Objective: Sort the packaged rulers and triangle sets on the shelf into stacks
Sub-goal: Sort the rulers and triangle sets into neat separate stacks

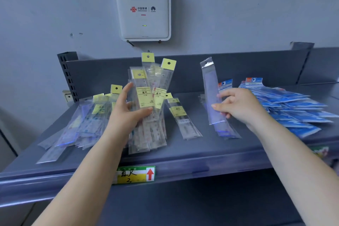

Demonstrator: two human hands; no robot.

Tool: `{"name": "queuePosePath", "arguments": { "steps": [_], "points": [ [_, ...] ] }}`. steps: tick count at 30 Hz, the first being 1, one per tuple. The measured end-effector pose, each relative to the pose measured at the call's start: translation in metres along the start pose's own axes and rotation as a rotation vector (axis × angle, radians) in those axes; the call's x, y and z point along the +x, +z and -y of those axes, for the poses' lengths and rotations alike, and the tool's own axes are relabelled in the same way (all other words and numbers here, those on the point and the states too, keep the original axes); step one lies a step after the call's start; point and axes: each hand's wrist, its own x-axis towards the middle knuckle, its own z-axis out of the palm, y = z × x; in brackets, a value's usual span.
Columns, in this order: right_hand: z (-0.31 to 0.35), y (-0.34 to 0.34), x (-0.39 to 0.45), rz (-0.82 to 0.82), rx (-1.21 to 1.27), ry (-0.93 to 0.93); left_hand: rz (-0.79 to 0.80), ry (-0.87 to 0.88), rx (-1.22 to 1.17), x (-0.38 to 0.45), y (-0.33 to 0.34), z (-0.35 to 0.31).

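Yellow-tagged rulers (146, 104), fanned upright mid-shelf (183, 154), are gripped by the left hand (128, 110); the right hand (236, 104) pinches a clear ruler pack (211, 88) near the blue sets (293, 108). Sorting appears midway; next, that pack needs its stack.

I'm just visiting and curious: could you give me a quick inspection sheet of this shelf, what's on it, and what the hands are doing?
Surface: dark grey metal shelf, raised back panel, green-yellow price label on its front edge.
Job's things: clear-sleeved rulers with yellow header cards, one bundle held upright; a loose heap of similar packs lying left; a fanned spread of blue-printed packs right; one yellow-labelled pack lying alone in the middle.
Clutter: nothing seen.
Hands: left hand grips the upright bundle; right hand pinches a clear pack with bluish contents.
Cables: nothing seen.
Surroundings: white wall-mounted WiFi router on a grey wall above.
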Motion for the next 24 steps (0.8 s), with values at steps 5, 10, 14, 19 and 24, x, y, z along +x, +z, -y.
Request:
{"name": "queuePosePath", "arguments": {
  "steps": [5,10,14,19,24],
  "points": [
    [-0.018,-0.011,0.0,0.083,-0.435,0.123,0.001,-0.005,0.005,-0.002,0.002,-0.002],
    [-0.002,0.004,-0.004,0.012,-0.358,0.01,0.008,-0.002,0.009,-0.005,0.003,-0.002],
    [0.032,0.039,-0.02,0.17,-0.131,-0.104,0.0,0.006,-0.004,-0.006,0.002,-0.001],
    [0.054,0.091,-0.029,0.341,-0.168,-0.157,-0.04,0.033,0.048,-0.006,0.004,0.001],
    [0.055,0.108,-0.021,0.305,-0.001,-0.083,-0.08,0.041,0.013,-0.007,0.001,0.001]
  ]
}}
